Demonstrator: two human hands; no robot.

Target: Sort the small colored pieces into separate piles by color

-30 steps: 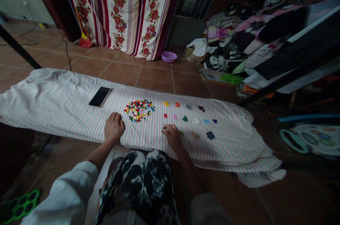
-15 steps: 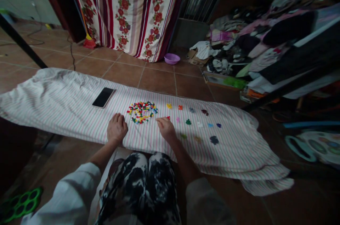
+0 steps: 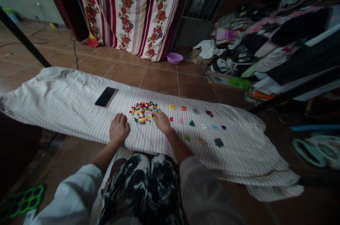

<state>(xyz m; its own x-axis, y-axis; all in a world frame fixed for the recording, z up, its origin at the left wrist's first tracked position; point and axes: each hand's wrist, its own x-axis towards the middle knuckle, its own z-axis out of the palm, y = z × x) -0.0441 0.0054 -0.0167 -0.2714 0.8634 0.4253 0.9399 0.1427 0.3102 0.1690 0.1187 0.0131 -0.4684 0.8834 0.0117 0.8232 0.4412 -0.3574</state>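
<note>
A heap of small multicoloured plastic pieces, like tiny building bricks, lies on the striped cloth. My right hand is at the heap's right edge, thumb and forefinger pinched together among the pieces; what is between the fingertips is too small to make out. Left of the heap, my left hand rests palm down on the cloth, holding nothing visible. Small one-colour piles lie to the right, among them yellow, orange, red, dark green and dark grey.
A phone lies on the cloth left of the heap. Beyond the cloth are a tiled floor, a purple basin and a flowered curtain. Clothes and shoes are piled at the right. Dark poles slant at both sides.
My right hand has moved left from beside the red pile to the edge of the heap. My left hand stays on the cloth. The whole view has shifted slightly.
</note>
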